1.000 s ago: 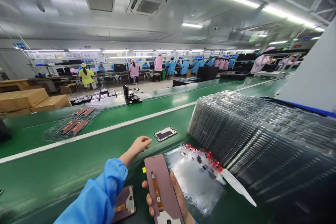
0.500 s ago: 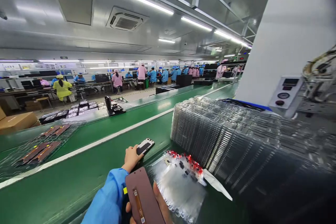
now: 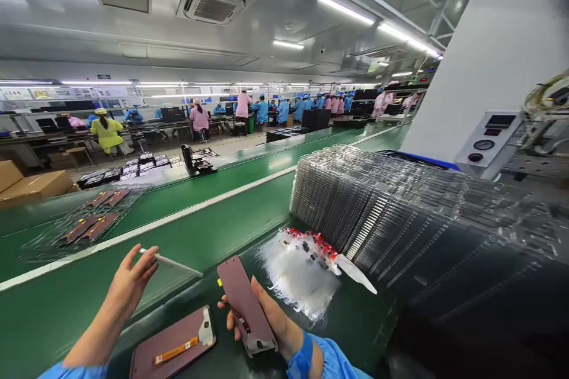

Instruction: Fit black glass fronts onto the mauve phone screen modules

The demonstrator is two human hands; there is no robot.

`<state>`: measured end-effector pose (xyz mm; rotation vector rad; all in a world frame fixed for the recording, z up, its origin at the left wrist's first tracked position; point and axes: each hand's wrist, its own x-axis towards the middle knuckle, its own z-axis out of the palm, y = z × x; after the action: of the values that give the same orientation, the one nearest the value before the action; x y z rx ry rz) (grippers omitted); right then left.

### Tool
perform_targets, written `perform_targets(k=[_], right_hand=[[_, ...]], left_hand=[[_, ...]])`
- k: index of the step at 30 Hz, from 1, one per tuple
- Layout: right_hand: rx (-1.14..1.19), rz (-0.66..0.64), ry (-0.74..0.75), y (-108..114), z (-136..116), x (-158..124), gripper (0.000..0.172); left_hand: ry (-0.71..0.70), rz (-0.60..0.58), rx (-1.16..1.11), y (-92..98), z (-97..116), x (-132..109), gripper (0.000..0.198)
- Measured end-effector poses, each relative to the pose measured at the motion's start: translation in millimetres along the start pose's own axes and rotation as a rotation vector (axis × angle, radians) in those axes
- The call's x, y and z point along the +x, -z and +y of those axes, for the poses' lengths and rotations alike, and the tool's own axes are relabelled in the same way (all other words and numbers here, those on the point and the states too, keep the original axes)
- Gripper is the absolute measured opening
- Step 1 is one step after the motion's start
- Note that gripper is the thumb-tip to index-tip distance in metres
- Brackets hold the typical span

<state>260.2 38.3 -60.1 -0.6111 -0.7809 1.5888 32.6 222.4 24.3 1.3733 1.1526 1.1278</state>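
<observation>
My left hand (image 3: 133,278) pinches a thin, pale phone-sized plate (image 3: 175,263) by its end, seen nearly edge-on above the green belt. My right hand (image 3: 267,311) is wrapped round a brown phone panel (image 3: 244,302) with a yellow tab at its left edge and a flex cable near its lower end. Between my forearms, a second brown panel (image 3: 178,346) with an orange flex cable lies at the belt's near edge. To the right of the held panel is a pile of clear film pieces (image 3: 302,278) with red and black tabs.
Tall stacks of clear plastic trays (image 3: 377,207) stand on the right. A clear tray with brown panels (image 3: 95,225) lies at left across the green belt (image 3: 231,231). A black fixture (image 3: 193,163) stands beyond it. People sit and stand at far benches.
My left hand has moved left and nearer, lifting the pale plate off the belt. The panel in my right hand has moved slightly up and right. The second brown panel now shows.
</observation>
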Motion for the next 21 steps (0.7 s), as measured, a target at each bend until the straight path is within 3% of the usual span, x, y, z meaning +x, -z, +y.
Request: perform_targets(k=[3,5,10,14,21], right_hand=[[-0.012,0.06,0.12,-11.7,-6.5,-12.9,0.058],[-0.043,0.067,0.161,-18.2,-11.8,-22.7,0.05],[-0.388,0.079,0.297,-32.7,-18.7,-39.6,0.075],[-0.596,0.047,0.338,-50.9,-12.9,-46.9,0.075],[-0.904,-0.057,0.36,-66.4,2.9,-52.7,0.068]], left_hand=[[0.15,-0.021,-0.239,35.9,-0.6,-60.2,0.059],[0.207,-0.03,-0.34,47.9,-2.0,-103.6,0.061],[0.241,-0.088,-0.501,39.8,-10.4,-186.3,0.075],[0.228,-0.168,-0.582,29.7,-21.7,-211.1,0.08],[0.159,-0.314,-0.534,30.6,-27.3,-218.5,0.085]])
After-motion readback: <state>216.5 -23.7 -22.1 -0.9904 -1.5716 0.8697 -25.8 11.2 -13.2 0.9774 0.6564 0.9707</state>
